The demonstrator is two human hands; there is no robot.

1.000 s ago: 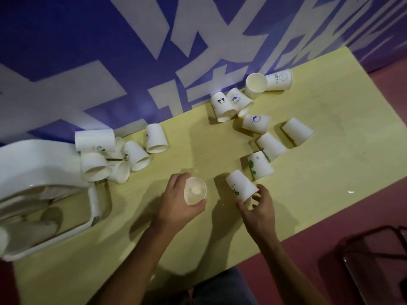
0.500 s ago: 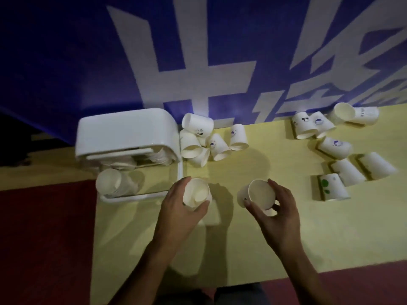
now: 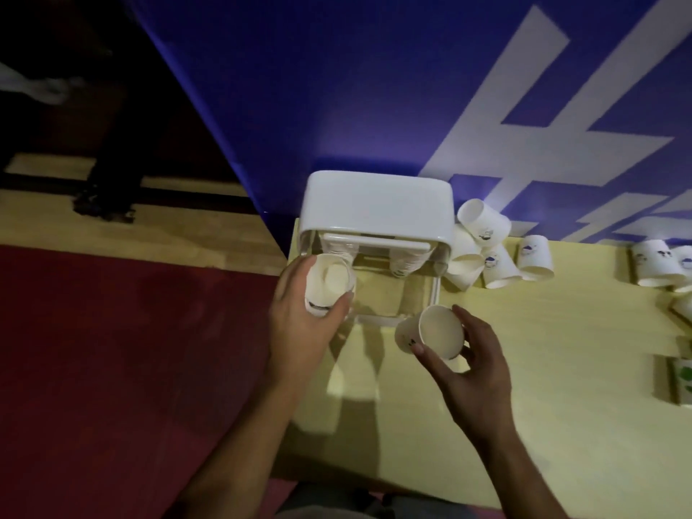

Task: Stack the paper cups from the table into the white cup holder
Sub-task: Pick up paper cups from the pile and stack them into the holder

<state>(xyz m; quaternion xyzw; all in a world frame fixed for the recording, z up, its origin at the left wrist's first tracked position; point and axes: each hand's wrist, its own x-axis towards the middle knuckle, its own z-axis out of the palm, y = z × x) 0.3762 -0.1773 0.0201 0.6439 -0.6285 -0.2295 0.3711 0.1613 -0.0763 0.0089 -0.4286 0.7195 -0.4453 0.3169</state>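
**Two cups in hand at the mouth of the holder**

Nearest, my right hand [image 3: 472, 368] curls round a white paper cup [image 3: 440, 331], its mouth tilted up at me, just in front of the holder's near right corner over the pale yellow table [image 3: 543, 406]. A little farther left, my left hand [image 3: 296, 324] wraps a second white paper cup [image 3: 329, 280] at the left bay of the white plastic cup holder [image 3: 374, 204], where nested cups [image 3: 402, 262] show under the lid. I judge it best to line this cup up with its stack and seat it straight without squeezing, then bring the right one in. At the far right, loose paper cups [image 3: 483, 224] lie tumbled against the holder.
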